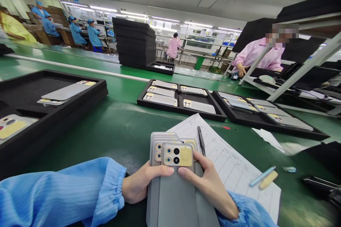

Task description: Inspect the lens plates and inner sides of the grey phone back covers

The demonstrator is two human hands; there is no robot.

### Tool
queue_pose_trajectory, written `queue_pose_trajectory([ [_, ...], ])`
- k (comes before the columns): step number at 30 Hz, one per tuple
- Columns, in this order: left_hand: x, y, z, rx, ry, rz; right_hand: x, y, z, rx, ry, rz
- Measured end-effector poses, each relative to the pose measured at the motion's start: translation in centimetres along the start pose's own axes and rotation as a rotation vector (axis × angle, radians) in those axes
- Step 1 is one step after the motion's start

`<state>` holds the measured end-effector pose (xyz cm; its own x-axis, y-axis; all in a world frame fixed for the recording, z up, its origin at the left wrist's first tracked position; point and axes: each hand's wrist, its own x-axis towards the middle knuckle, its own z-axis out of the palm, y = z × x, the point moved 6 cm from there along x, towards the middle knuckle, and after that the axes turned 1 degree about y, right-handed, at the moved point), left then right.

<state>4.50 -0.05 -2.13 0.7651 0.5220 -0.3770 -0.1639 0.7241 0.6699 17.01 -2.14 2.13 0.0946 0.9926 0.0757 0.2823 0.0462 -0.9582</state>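
A stack of several grey phone back covers [173, 191] with yellow-filmed camera cut-outs rests at the near edge of the green belt. My left hand [141, 184], in a blue sleeve, grips the stack's left side with the thumb laid across the top cover. My right hand [210, 184] holds the right side, its fingers curled against the edge and the thumb pressing on top. The uppermost cover's camera module [177, 155] faces up between my two thumbs.
A printed form [234, 166] with a black pen [201, 140] lies right of the stack; a blue tool [262, 176] rests on its corner. Black trays of covers [181, 99] [266, 113] [48, 92] sit on the green belt [119, 127]. A person in pink [261, 58] works at right.
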Motion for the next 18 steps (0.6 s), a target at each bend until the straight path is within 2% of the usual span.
queue_pose_trajectory([
  [5, 0.3, 0.0, -0.1, -0.004, -0.013, -0.031, 0.2, 0.1, 0.1, 0.026, 0.008, 0.021],
  [11, 0.5, -0.6, -0.7, -0.168, 0.027, -0.12, 0.4, 0.4, -0.8, 0.043, 0.06, 0.058],
  [18, 0.4, -0.9, -0.7, -0.175, 0.039, -0.147, 0.6, 0.7, -3.0, 0.212, 0.25, 0.096],
])
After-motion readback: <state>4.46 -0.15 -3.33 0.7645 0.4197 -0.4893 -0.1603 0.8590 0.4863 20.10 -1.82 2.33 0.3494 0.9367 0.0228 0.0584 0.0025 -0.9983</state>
